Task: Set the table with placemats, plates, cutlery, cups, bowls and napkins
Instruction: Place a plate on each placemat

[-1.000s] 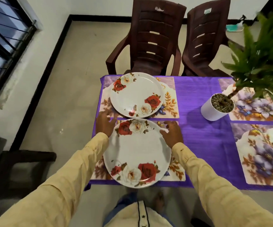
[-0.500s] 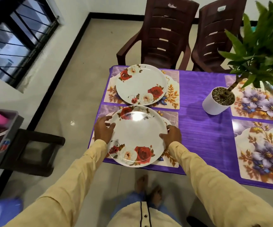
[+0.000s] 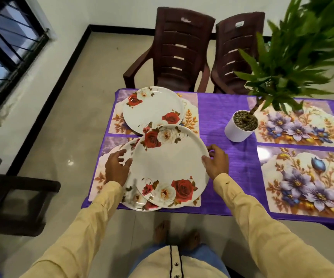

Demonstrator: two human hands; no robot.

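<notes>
Gripping the right rim of the top plate [image 3: 170,159], the right hand [image 3: 215,163] pinches it with the thumb on the upper face and the fingers curled round behind the edge. The left hand [image 3: 118,169] is at the opposite rim, fingers spread and relaxed, its thumb touching the edge of that plate while the fingers lie over the lower plate [image 3: 131,199] beneath it.

Both plates are round and white, with red and cream roses printed at the near and far edges. The top one sits offset toward the right hand, so a crescent of the lower plate shows under the left hand. They lie over a floral placemat [image 3: 102,177] on a purple tablecloth [image 3: 218,121].

Beyond the fingertips, a far plate [image 3: 152,109] of the same pattern rests on its own mat.

Past the right hand stands a white pot [image 3: 236,133], filled with pebbles [image 3: 244,121] and holding a green plant [image 3: 294,63].
</notes>
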